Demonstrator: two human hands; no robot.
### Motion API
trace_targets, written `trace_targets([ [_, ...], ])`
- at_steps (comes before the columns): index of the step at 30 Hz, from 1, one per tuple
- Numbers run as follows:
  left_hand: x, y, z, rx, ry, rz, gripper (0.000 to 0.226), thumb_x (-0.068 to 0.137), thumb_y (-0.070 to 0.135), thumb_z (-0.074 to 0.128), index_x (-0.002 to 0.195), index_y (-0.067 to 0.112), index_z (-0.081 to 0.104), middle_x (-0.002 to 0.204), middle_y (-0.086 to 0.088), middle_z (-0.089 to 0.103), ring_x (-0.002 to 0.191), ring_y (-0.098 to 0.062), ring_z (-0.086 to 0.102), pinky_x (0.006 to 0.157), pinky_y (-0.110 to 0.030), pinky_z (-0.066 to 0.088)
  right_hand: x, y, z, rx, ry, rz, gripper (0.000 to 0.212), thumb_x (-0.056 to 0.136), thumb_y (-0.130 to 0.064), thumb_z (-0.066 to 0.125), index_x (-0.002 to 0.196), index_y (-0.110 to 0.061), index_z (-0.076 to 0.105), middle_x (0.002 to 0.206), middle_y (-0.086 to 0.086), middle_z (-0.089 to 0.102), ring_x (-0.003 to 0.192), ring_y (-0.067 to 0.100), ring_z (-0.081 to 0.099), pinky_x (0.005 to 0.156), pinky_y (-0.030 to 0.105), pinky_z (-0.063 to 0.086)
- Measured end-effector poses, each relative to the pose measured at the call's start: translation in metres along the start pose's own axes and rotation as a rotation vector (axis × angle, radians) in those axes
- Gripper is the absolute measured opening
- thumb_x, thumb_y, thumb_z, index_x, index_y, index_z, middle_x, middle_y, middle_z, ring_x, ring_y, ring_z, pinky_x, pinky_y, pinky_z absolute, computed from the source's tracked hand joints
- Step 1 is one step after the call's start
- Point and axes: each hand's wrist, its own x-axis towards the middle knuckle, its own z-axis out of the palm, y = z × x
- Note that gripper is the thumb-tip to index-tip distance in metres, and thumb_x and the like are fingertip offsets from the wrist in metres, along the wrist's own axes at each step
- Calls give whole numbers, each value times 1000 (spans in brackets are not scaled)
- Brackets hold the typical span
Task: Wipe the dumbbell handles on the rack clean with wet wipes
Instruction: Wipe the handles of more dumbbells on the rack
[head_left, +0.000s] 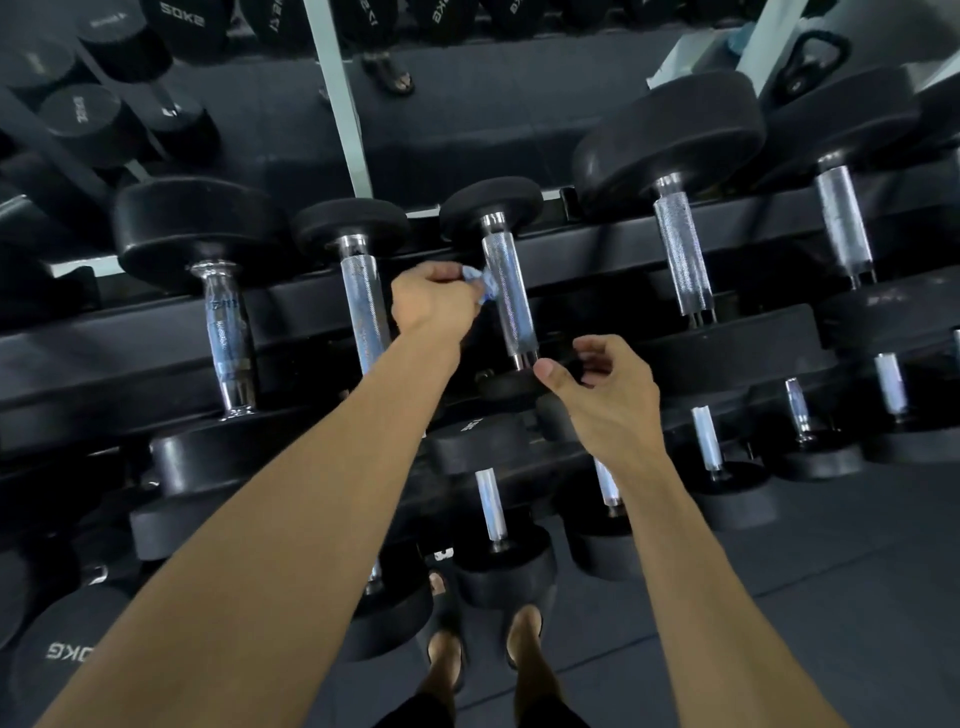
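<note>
Dumbbell handle (509, 301) lay on the top rack tier (597, 249), open gaps either side. The left hand (434, 301) pinched a crumpled wet wipe (480, 283) against its left edge; the right hand (608, 384) hovered near its lower end, fingers loosely curled, holding nothing.

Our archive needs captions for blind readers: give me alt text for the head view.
A person's left hand presses a crumpled blue wet wipe against a knurled dumbbell handle on a black rack. The right hand hovers, fingers loosely curled, near that dumbbell's lower end.
</note>
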Motion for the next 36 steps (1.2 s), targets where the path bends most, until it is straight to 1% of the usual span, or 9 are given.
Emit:
trace_targets([
  [2,2,7,14,-210,11,-38,22,84,-10,67,75,10,64,72,-4,66,65,-13,65,64,-23,59,1,3,-2,18,0,2,48,78,-44,80,116,-22,62,114,-11,63,107,13,60,96,31,51],
  [4,6,7,21,-273,35,-61,19,86,-5,68,77,11,65,73,-4,67,66,-13,66,70,-25,60,3,5,0,22,-6,-7,45,77,-44,81,113,-23,62,111,-12,63,104,14,60,94,32,52],
  [7,13,0,21,-237,18,-82,12,87,6,71,83,18,69,83,-3,73,86,-21,72,86,-37,59,5,7,2,35,-12,-15,45,76,-44,81,112,-23,63,109,-14,63,104,13,60,93,33,52],
  [12,3,-19,6,-121,-174,-56,20,88,5,70,106,14,70,105,-4,73,101,-17,68,90,-33,55,7,10,-4,69,-40,-20,62,67,-56,78,116,-22,62,111,-14,62,106,13,60,94,31,52],
  [15,11,-7,8,-218,-101,1,14,85,-3,71,95,6,69,90,-5,72,87,-16,71,83,-28,59,8,9,-4,68,-54,-18,62,63,-58,77,113,-25,61,109,-16,61,105,11,60,94,29,51],
  [19,26,13,18,-322,31,-26,19,82,0,75,75,14,64,75,-4,71,72,-14,69,71,-24,58,10,11,-2,66,-58,-1,47,73,-45,82,111,-28,60,109,-17,60,105,10,59,92,26,49],
  [25,4,-15,2,-104,-153,-151,19,89,-5,65,80,12,60,83,-6,68,77,-16,67,74,-27,58,8,9,-1,62,-66,-5,50,72,-49,81,112,-27,60,110,-17,60,108,13,58,96,32,51],
  [31,25,11,18,-295,-128,-193,22,93,-10,53,102,7,65,84,-3,67,75,-15,65,60,-26,56,7,8,1,41,-60,-12,46,74,-45,82,111,-28,60,111,-15,60,105,13,58,96,33,51],
  [36,2,-4,2,48,-235,-173,24,90,-12,58,83,11,55,80,-7,65,73,-16,65,68,-26,56,9,10,-3,62,-55,16,51,69,-51,80,110,-29,59,109,-18,61,105,10,59,97,33,52],
])
